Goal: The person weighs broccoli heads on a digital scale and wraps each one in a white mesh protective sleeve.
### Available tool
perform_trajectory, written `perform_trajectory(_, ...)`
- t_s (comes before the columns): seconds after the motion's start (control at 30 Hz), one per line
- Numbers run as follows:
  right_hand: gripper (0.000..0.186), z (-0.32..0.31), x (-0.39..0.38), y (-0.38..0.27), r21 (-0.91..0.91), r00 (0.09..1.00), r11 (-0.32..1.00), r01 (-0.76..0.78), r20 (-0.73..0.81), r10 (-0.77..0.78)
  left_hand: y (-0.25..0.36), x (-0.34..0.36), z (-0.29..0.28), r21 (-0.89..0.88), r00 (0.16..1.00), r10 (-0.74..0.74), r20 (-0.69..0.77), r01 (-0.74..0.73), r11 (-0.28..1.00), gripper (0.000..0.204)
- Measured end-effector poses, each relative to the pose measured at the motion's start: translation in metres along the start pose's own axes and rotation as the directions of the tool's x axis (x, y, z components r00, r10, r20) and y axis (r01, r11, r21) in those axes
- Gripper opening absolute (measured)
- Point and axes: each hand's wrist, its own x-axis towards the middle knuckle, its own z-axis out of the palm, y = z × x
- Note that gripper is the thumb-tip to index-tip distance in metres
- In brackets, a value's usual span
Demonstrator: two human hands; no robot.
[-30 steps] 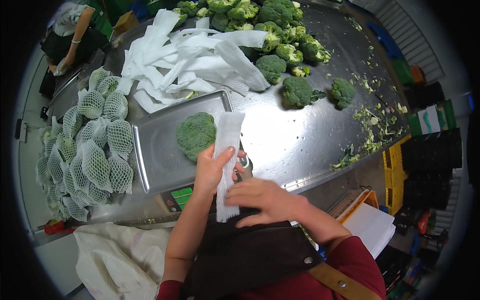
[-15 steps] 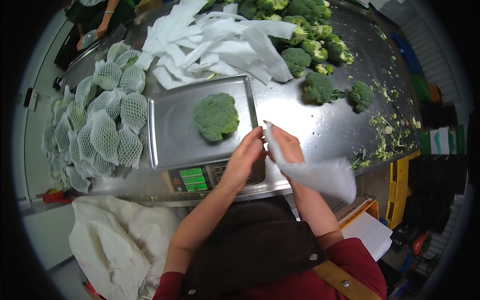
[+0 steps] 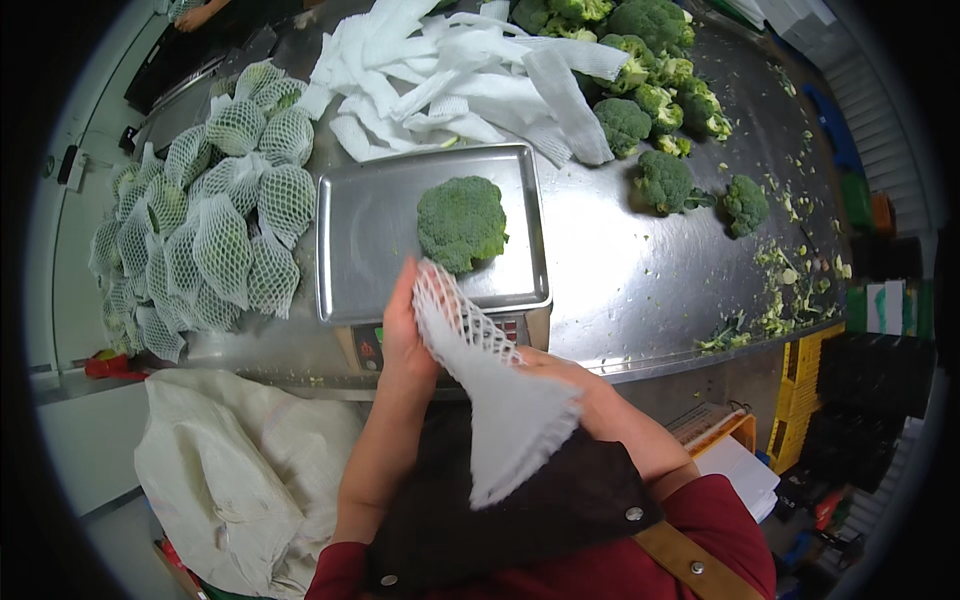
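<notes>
A white foam net sleeve (image 3: 500,400) hangs between my hands, its mesh spread at the upper end and its other end flaring down over my apron. My left hand (image 3: 407,335) grips the upper end at its left edge. On the right, my right hand (image 3: 572,385) holds the sleeve's side, its fingers partly hidden by the net. Just beyond the sleeve, a green broccoli head (image 3: 462,222) lies crown up on the steel tray (image 3: 355,225) of a weighing scale (image 3: 366,350). Neither hand appears to touch the broccoli.
Netted broccoli heads (image 3: 222,240) are heaped at left. Flat foam sleeves (image 3: 440,75) pile behind the tray. Bare broccoli (image 3: 625,120) lies at the back right, with trimmings (image 3: 785,275) along the right edge. A white sack (image 3: 240,480) sits below the table; another person's hand (image 3: 200,15) shows far left.
My hands have moved left and nearer to me. The sleeve, earlier trailing right from my right hand, now spans both hands with its upper end spread. The view has shifted slightly.
</notes>
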Motion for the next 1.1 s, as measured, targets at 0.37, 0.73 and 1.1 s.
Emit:
perform_trajectory(0.37, 0.035, -0.047, 0.035, -0.047, -0.475, 0.723, 0.789, 0.389, -0.372, -0.581, 0.035, -0.003, -0.021, 0.984, 0.775, 0.619, -0.13, 0.175, -0.013, 0.02)
perform_trajectory(0.73, 0.019, 0.002, 0.03, -0.082, -0.653, 0.555, 0.451, 0.608, -0.057, -0.83, 0.041, 0.01, -0.004, 0.74, 0.885, 0.463, -0.037, -0.287, 0.608, 0.051)
perform_trajectory(1.1, 0.028, 0.027, 0.087, -0.015, 0.603, 0.995, 0.793, 0.092, -0.027, -0.095, 0.075, -0.074, -0.125, 0.468, 0.931, 0.365, -0.002, -0.322, 0.823, 0.043)
